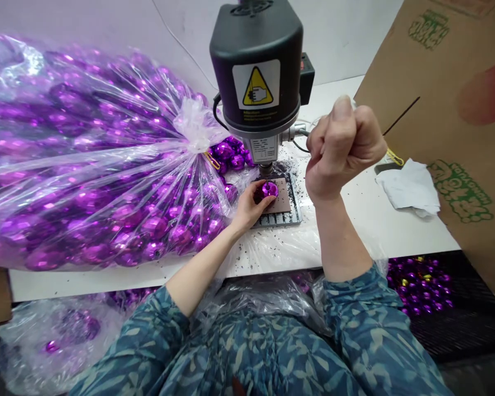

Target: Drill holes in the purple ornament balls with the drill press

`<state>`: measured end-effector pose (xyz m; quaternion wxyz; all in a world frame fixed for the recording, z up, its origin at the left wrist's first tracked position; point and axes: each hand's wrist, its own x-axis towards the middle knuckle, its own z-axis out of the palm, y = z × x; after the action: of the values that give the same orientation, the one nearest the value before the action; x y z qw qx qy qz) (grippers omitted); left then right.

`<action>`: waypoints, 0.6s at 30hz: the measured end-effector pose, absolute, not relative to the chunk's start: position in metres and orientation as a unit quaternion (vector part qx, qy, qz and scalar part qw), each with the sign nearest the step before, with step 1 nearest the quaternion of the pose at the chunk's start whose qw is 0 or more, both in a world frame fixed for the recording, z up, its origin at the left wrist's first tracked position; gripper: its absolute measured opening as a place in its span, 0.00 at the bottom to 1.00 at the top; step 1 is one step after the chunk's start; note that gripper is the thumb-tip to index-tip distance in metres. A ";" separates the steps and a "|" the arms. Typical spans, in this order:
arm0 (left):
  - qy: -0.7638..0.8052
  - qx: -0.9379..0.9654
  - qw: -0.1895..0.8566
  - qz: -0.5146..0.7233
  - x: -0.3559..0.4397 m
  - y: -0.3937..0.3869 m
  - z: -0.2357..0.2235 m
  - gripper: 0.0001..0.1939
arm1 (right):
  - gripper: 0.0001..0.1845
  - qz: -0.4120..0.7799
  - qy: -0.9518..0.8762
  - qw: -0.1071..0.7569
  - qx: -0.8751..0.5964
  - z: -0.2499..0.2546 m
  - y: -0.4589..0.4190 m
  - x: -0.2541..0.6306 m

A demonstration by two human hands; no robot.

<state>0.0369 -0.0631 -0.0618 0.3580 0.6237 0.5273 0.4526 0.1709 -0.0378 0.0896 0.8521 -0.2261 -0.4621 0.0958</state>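
Several half-curled fingers of the left hand (249,209) hold a purple ball (269,190) at twelve o'clock from the body, likely steadying it beneath the drill press (256,118); the right hand (343,146), at one o'clock, is clenched. What it grips, I cannot tell.

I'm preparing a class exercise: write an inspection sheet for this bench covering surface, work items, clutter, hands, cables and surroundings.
Surface: white table with dark flecks.
Work items: purple ball over a brown board, below a machine.
Clutter: tied bag of purple balls at left; white paper at right.
Hands: left hand holds the ball; right hand closed, raised beside the machine.
Cables: dark cable beside the machine; thin cord by the wall.
Surroundings: cardboard box at right.
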 end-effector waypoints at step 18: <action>0.523 0.623 0.362 0.456 0.037 -0.064 -0.059 0.25 | 0.32 0.006 -0.468 0.877 -0.109 0.041 -0.026 0.176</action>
<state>0.0371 -0.0643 -0.0594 0.3618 0.6228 0.5225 0.4563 0.1765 -0.0256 0.0410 0.8768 -0.1086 -0.4683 0.0058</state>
